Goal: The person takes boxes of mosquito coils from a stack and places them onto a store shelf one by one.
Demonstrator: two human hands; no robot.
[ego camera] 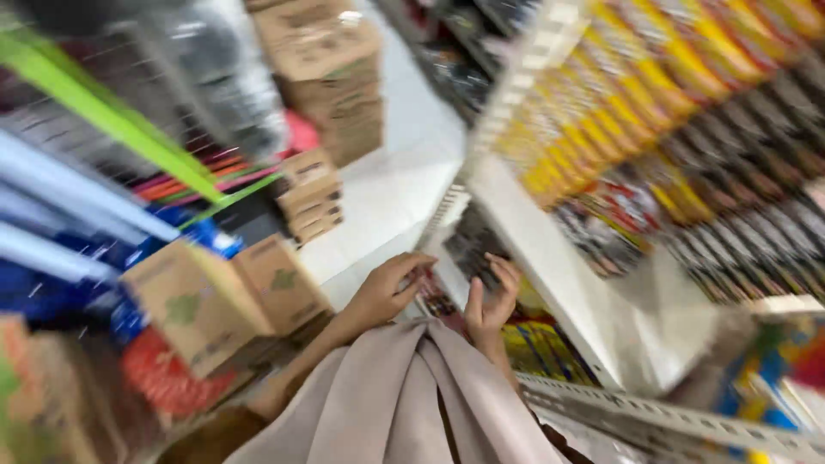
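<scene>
Heavy blur. My left hand (387,288) and right hand (491,301) reach the white metal shelf edge (533,249), fingers curled around dark glossy packets (471,251) just beyond the fingertips; actual grip I cannot tell. Looks like shelf-stocking; steadying comes first.

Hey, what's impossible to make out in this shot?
Head view:
- Left hand and right hand: motion blur hides what they grip.
- Packets on the white shelf: smeared, kind unreadable.
- Cardboard boxes: contents closed in.
- Beige cloth: cut off by the bottom edge.
</scene>
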